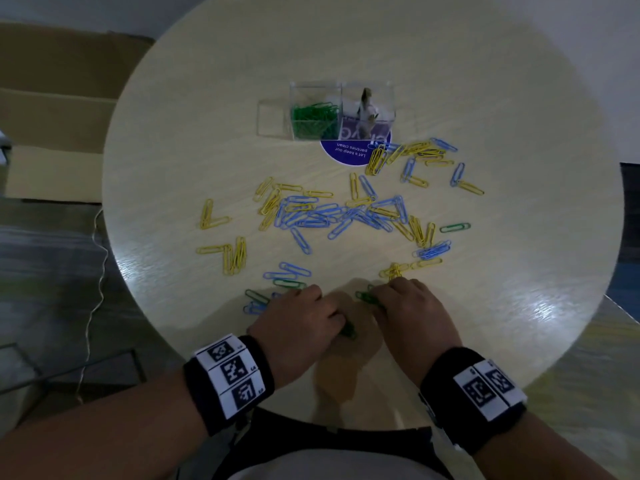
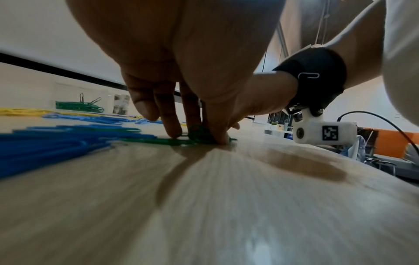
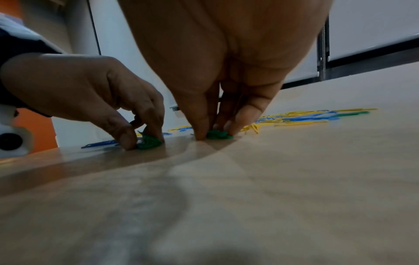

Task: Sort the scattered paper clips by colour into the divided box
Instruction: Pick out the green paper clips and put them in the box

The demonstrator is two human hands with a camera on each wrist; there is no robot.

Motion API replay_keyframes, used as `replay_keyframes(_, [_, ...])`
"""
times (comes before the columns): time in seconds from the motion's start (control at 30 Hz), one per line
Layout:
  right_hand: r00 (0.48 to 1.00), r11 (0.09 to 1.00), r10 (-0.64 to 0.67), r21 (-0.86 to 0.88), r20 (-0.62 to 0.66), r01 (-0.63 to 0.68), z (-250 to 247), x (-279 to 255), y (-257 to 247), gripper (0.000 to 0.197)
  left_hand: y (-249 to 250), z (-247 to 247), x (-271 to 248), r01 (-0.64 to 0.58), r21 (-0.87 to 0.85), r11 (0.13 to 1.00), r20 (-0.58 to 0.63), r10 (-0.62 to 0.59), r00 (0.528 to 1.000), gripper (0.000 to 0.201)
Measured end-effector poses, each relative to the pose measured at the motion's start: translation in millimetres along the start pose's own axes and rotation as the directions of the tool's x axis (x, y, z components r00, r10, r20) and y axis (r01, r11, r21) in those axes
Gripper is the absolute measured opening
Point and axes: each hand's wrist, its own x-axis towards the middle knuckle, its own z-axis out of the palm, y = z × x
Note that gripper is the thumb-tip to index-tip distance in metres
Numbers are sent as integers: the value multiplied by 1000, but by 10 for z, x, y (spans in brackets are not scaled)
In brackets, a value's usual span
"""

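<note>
Near the front edge of the round table point(image 1: 519, 98), my left hand point(image 1: 341, 322) pinches a small bunch of green clips point(image 1: 348, 331) against the tabletop. My right hand point(image 1: 375, 304) pinches another green bunch point(image 1: 367, 298) beside it. The left wrist view shows the left hand point(image 2: 198, 137) with thumb and fingers around its green clips point(image 2: 197, 131). In the right wrist view the right hand point(image 3: 215, 134) closes on its green clips point(image 3: 218, 134). The clear divided box point(image 1: 313, 95) stands far centre, with green clips point(image 1: 315, 119) in its middle compartment. Yellow clips point(image 1: 235, 254) and blue clips point(image 1: 311, 216) lie scattered.
Loose green clips lie at the right point(image 1: 454, 227) and left of my left hand point(image 1: 289, 283). A purple round sticker point(image 1: 353, 152) lies under the box's right end. A cardboard box point(image 1: 59, 109) and a cable point(image 1: 93, 306) are on the floor at the left.
</note>
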Motion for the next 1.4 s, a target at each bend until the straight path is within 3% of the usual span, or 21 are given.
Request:
replay_keyframes(0.23, [999,1000,5,-10,54,-5,-97,145,-87,13,-21,19,-6,68,86,994,1,-68,998,23])
replay_keyframes(0.47, [989,981,-113,-145,92,126,-148,277,-177,25,-119,-48,62,152,123,981,86,-163,983,25])
replay_keyframes(0.57, [987,977,-131,-156,92,144,-148,354,-145,14,-205,-30,86,190,30,981,80,-192,978,13])
replay_keyframes(0.63, [988,984,-124,-120,97,135,-181,406,-109,6,-259,-85,100,236,-86,968,89,-228,969,17])
replay_keyframes(0.7, [987,993,-110,-35,115,115,-291,465,-93,9,-350,-207,144,336,-220,916,68,-330,942,17])
replay_keyframes(0.8, [990,993,-16,120,140,-1,-549,658,-64,11,-618,-455,289,440,-474,763,20,-490,872,25])
replay_keyframes(0.9, [997,956,80,285,-18,-71,-900,988,-36,11,-997,-761,540,459,-628,628,-118,-661,741,22])
replay_keyframes(1.0, [984,921,127,383,-128,-69,-1259,1503,-53,8,-1409,-997,846,469,-717,516,-143,-766,626,12])
replay_keyframes(1.1, [970,906,152,418,-188,-61,-1506,2036,-109,7,-1712,-1140,1148,447,-742,500,-174,-787,592,15])
replay_keyframes(1.2, [974,897,168,433,-152,-87,-1534,2447,-167,11,-1860,-1181,1378,442,-760,476,-165,-800,577,21])
replay_keyframes(1.4, [987,894,149,436,-66,-106,-1408,2631,-170,35,-1868,-1150,1374,407,-812,419,-153,-825,545,31])
